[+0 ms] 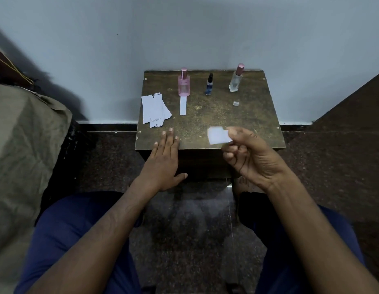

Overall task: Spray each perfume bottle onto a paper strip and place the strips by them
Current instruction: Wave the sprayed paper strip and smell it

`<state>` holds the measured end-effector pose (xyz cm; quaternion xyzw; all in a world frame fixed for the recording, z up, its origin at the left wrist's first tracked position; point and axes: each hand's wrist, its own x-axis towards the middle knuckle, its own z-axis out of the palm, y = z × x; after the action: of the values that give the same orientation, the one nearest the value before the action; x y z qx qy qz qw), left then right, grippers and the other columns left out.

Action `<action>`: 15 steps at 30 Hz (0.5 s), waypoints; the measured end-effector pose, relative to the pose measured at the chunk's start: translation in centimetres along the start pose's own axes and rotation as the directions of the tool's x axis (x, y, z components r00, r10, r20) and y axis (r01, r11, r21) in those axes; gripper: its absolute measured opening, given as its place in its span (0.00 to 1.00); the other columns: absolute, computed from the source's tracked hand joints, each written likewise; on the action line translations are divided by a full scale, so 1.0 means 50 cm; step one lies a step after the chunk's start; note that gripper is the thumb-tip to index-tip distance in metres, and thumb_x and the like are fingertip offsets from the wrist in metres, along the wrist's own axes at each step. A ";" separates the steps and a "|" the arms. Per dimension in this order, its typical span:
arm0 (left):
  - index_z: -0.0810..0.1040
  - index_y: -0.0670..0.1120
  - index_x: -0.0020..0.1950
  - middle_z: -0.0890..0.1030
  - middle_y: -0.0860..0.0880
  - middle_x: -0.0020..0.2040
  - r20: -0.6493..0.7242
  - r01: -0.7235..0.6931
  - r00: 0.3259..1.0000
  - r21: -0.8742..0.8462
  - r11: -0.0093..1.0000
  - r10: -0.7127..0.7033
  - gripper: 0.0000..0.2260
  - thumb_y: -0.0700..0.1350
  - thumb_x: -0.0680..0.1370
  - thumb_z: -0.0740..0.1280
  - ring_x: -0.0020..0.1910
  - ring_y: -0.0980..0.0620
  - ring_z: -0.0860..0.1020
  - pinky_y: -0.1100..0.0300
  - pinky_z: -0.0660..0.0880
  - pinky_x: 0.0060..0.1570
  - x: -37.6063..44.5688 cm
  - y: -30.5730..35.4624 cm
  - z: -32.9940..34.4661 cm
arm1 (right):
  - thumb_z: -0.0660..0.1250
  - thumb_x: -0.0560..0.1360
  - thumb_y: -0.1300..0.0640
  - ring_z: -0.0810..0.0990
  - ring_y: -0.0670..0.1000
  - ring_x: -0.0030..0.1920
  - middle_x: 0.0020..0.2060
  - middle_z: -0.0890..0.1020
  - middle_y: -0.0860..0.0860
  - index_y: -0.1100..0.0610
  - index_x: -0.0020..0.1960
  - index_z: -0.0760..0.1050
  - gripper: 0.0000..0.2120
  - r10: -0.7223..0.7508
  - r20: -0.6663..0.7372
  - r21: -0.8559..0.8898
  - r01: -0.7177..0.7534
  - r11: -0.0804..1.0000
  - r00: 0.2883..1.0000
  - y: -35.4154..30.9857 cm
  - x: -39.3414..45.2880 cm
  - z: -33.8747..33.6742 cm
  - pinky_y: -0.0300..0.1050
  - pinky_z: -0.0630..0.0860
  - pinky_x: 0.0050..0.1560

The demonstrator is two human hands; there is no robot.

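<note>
The right hand (245,153) is pinching a paper strip (218,135) over the bench's (205,119) near edge, while the left hand (165,158) is lying flat, fingers straight, on that edge. At the back are standing a pink perfume bottle (183,83), with one strip (182,106) lying before it, a small blue bottle (209,84) and a clear bottle (236,78); spare strips (154,110) are lying at left.

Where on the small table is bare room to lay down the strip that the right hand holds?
Bare wood lies in front of the blue bottle, between the laid strip under the pink bottle and the small clear cap. More lies below the cap, beside the right hand. The left edge is crowded: strip pile, left hand.
</note>
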<state>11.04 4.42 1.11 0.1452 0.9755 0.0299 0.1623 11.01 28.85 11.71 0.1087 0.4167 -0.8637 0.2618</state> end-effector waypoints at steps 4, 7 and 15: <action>0.31 0.36 0.83 0.27 0.36 0.82 -0.022 -0.007 1.000 0.038 0.999 0.008 0.54 0.67 0.81 0.64 0.83 0.36 0.29 0.42 0.40 0.83 -0.007 0.004 0.005 | 0.79 0.74 0.60 0.82 0.43 0.32 0.31 0.85 0.47 0.53 0.40 0.85 0.05 -0.400 -0.203 -0.964 -0.111 0.241 0.894 0.029 0.018 -0.052 0.40 0.78 0.37; 0.32 0.37 0.84 0.27 0.36 0.82 -0.013 0.007 1.000 0.022 1.000 -0.007 0.53 0.66 0.82 0.64 0.83 0.36 0.30 0.42 0.41 0.84 -0.010 0.012 -0.003 | 0.78 0.74 0.63 0.81 0.44 0.31 0.35 0.86 0.52 0.56 0.41 0.86 0.05 -0.247 -0.138 -0.791 0.043 0.610 0.959 0.025 0.013 -0.034 0.38 0.79 0.36; 0.74 0.43 0.75 0.77 0.42 0.74 -0.319 -0.018 0.945 -0.276 0.961 -0.074 0.23 0.50 0.82 0.70 0.74 0.40 0.74 0.44 0.75 0.70 -0.015 0.014 -0.049 | 0.79 0.75 0.60 0.82 0.41 0.33 0.33 0.85 0.47 0.54 0.43 0.88 0.03 -0.347 -0.160 -0.970 -0.081 0.231 0.924 0.031 0.026 -0.068 0.37 0.76 0.39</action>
<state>11.14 4.83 3.72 0.1002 0.9772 0.1863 0.0175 10.64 30.21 8.00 0.0365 0.9041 -0.4088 0.1192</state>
